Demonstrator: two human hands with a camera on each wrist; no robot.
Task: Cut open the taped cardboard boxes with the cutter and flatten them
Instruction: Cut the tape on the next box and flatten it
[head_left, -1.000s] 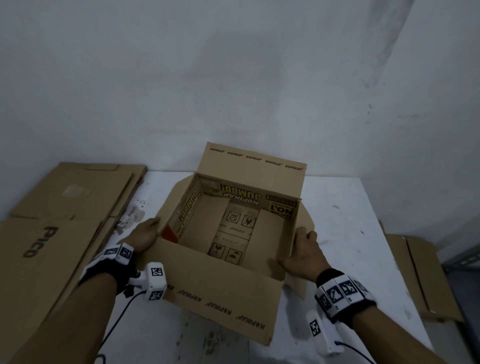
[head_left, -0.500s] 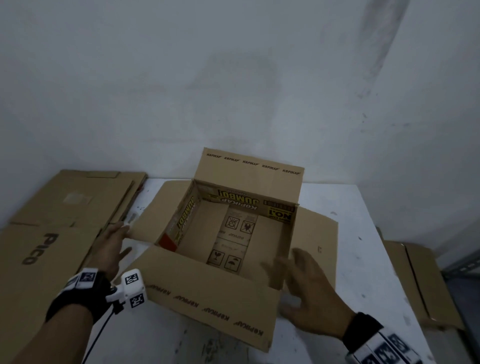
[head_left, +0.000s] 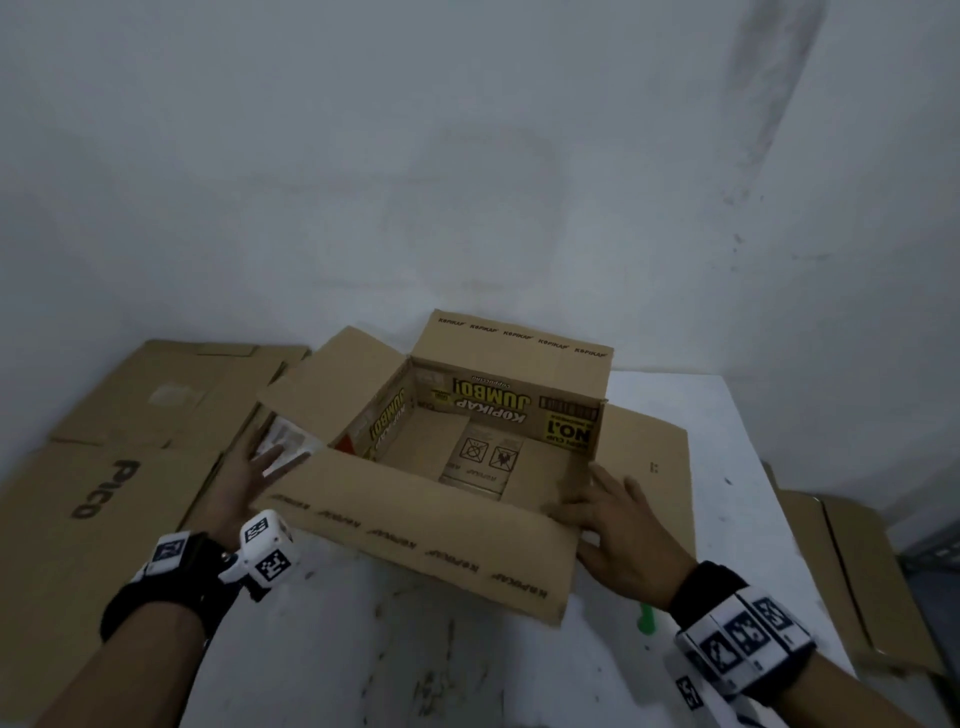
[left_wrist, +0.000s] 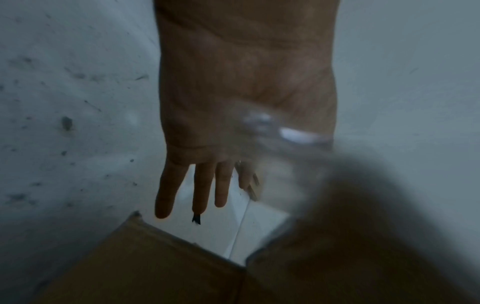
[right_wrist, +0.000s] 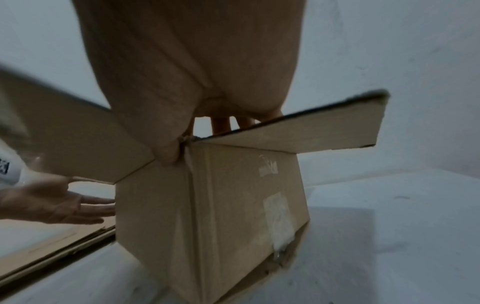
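Box (head_left: 441, 525) beside flattened cardboard (head_left: 104, 467)

box (head_left: 470, 457) open on table (head_left: 332, 644) | L hand (head_left: 244, 483) flat | R hand (head_left: 621, 535) on flap

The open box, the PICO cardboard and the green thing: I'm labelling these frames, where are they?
open box (head_left: 415, 540), head view, near flap.
PICO cardboard (head_left: 104, 488), head view, printed lettering.
green thing (head_left: 646, 621), head view, visible part beside right wrist.

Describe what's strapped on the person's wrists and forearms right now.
Both forearms are bare, no sleeves. Each wrist carries a black band set with white tiles bearing black square markers. The left band holds a white marker cube; the right band has a white module beneath.
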